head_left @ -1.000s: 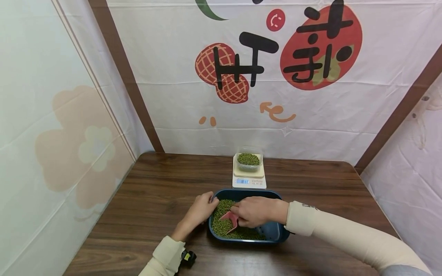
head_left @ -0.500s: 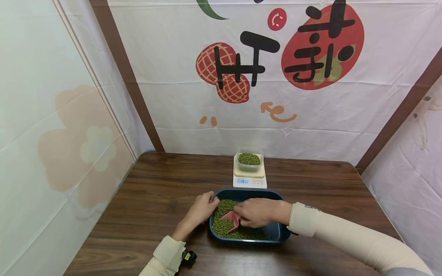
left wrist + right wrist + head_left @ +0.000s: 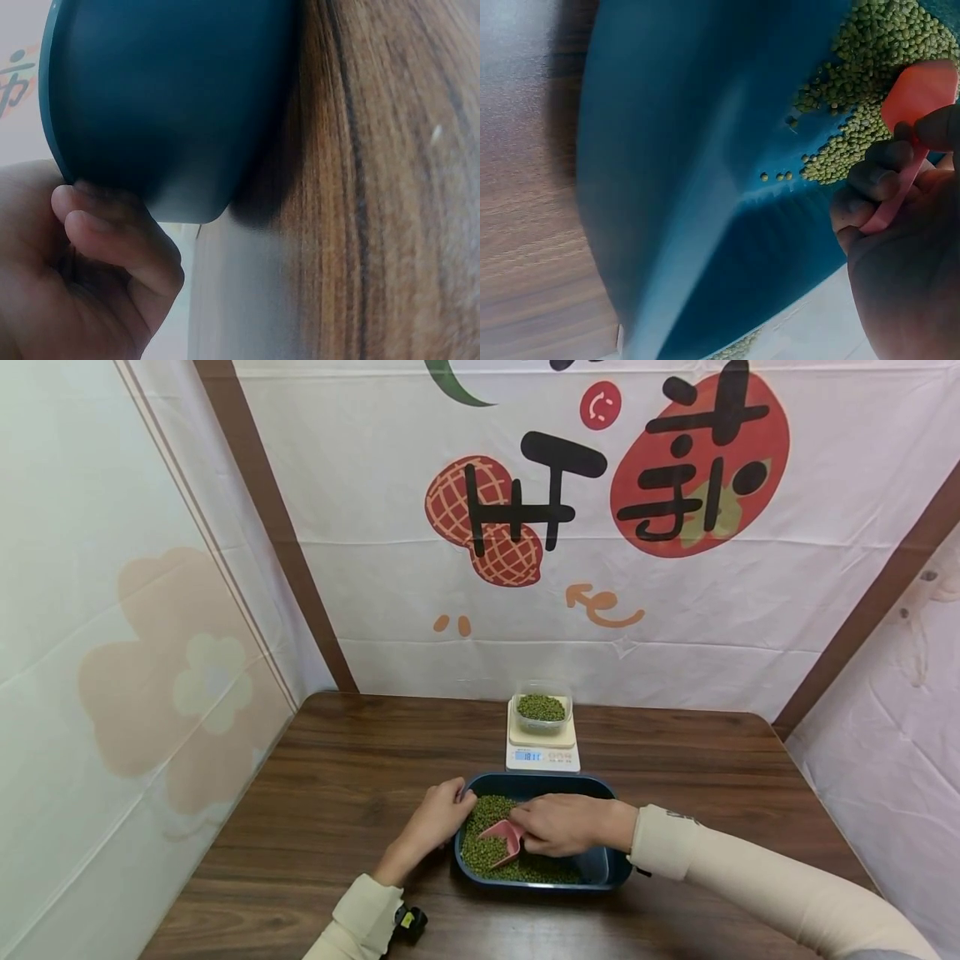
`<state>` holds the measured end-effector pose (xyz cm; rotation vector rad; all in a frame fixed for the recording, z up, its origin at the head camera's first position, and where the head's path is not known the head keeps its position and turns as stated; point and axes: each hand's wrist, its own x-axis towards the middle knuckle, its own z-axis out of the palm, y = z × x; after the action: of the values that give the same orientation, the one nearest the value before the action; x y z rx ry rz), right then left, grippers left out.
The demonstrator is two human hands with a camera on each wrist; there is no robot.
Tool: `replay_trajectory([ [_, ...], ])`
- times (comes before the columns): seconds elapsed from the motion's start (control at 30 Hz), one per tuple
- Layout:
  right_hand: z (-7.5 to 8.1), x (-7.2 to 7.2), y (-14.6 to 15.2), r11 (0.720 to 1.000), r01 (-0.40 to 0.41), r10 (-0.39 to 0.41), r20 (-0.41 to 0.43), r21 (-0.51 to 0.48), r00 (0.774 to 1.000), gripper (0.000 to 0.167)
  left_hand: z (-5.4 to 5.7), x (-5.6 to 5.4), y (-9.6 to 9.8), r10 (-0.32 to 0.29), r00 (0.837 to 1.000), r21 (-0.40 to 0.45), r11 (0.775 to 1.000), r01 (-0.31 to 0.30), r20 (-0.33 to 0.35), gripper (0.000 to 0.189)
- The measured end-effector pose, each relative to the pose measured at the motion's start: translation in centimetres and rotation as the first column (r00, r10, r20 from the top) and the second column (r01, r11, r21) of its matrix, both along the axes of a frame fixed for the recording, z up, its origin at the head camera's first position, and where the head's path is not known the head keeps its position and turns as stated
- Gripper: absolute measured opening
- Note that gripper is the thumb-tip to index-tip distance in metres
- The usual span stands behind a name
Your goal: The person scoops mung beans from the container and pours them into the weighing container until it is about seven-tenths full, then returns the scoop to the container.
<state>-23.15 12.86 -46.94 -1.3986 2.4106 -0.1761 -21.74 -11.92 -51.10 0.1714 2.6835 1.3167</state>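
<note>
My left hand [image 3: 433,817] grips the left end of a dark blue plastic basin [image 3: 540,886]. In the left wrist view its curled fingers [image 3: 112,236] are at the basin's rim. Small green mung beans [image 3: 489,810] lie mostly in the basin's left half. My right hand [image 3: 562,823] reaches into the basin and holds a pink scoop [image 3: 512,837] by its handle. The scoop's mouth faces left among the beans, with beans in it. The right wrist view shows the fingers curled round the scoop's handle [image 3: 898,199], with a few loose beans on the basin floor.
Behind the basin stands a white digital scale [image 3: 542,762] with a lit display. A clear plastic container [image 3: 542,725] of green beans sits on it. Everything rests on a dark wooden table [image 3: 360,777] before a printed cloth backdrop [image 3: 375,568].
My right hand and the pink scoop have shifted slightly to the right in the basin. The left hand stays at the rim, and the scale has not moved.
</note>
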Motion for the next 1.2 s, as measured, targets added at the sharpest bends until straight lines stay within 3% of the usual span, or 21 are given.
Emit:
replay_trajectory([
  [0.7, -0.5, -0.6, 1.7, 0.987, 0.018, -0.023, -0.024, -0.157, 0.999, 0.01, -0.2, 0.0, 0.0, -0.013, 1.0, 0.0, 1.0, 0.013, -0.017, 0.033],
  [1.2, -0.3, -0.7, 2.9, 0.98, 0.093, -0.103, -0.046, -0.177, 0.994, 0.011, -0.3, -0.1, 0.0, -0.02, 1.0, 0.001, 1.0, 0.02, -0.02, 0.035],
])
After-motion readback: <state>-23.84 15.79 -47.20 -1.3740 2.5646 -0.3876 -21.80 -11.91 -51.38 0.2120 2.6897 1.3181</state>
